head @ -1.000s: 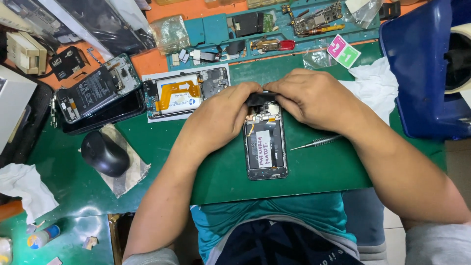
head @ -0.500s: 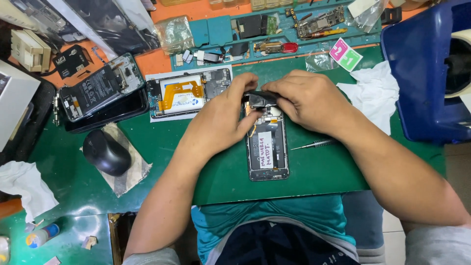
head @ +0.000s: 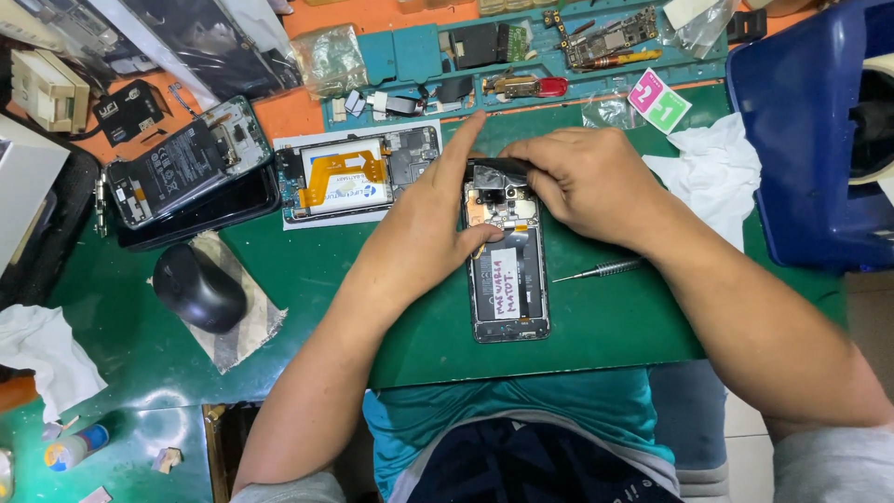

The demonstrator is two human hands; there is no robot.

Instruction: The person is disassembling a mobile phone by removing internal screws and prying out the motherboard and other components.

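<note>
An opened phone [head: 507, 279] lies back-up on the green mat [head: 605, 326], its battery and upper circuit board exposed. My left hand [head: 424, 224] rests on the phone's left edge, thumb on the board, index finger stretched up past its top. My right hand [head: 577, 177] pinches a dark cover piece [head: 498, 172] at the phone's top end. A thin screwdriver [head: 601, 270] lies on the mat just right of the phone, under my right wrist.
Another opened phone with an orange flex cable [head: 358, 172] lies to the left, a third opened phone [head: 182, 168] farther left. A black mouse [head: 197, 287] sits at the left. Parts and boards fill the teal tray [head: 521, 47]. Blue bin [head: 810, 140] and white cloth [head: 712, 172] stand right.
My left index finger has stretched out past the phone's top. The right hand's fingers have shifted on the dark piece, which now shows more at the phone's upper end.
</note>
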